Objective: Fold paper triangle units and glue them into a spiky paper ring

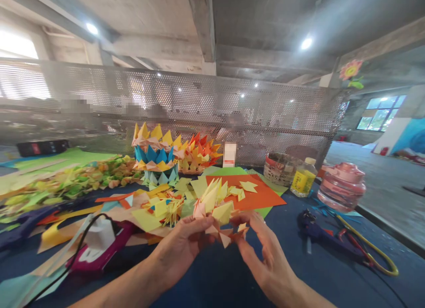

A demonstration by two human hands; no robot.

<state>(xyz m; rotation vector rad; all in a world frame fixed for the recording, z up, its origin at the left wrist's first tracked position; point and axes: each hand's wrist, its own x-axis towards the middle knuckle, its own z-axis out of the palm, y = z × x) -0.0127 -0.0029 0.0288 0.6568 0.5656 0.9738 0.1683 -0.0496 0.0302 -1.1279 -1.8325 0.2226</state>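
Note:
Just above the table's front, a folded-paper piece (223,213) with pale yellow points and pink folded pieces below is between both hands. My left hand (186,239) pinches its left side, thumb on top, with its other fingers partly hidden behind the paper. On the right side, my right hand (260,241) curves its thumb and fingers around a small pink paper fold (243,228). Whether that fold is joined to the rest I cannot tell. Behind the piece, several loose yellow folded points (247,187) lie on an orange sheet (265,197).
Stacked folded-paper rings (154,155) stand behind. Left are a heap of paper pieces (99,173) and a magenta power strip (116,250) with a plug. Right are a basket (278,168), a yellow-labelled bottle (303,177), a pink jug (341,186), a dark glue gun (328,241) and yellow-handled scissors (368,248).

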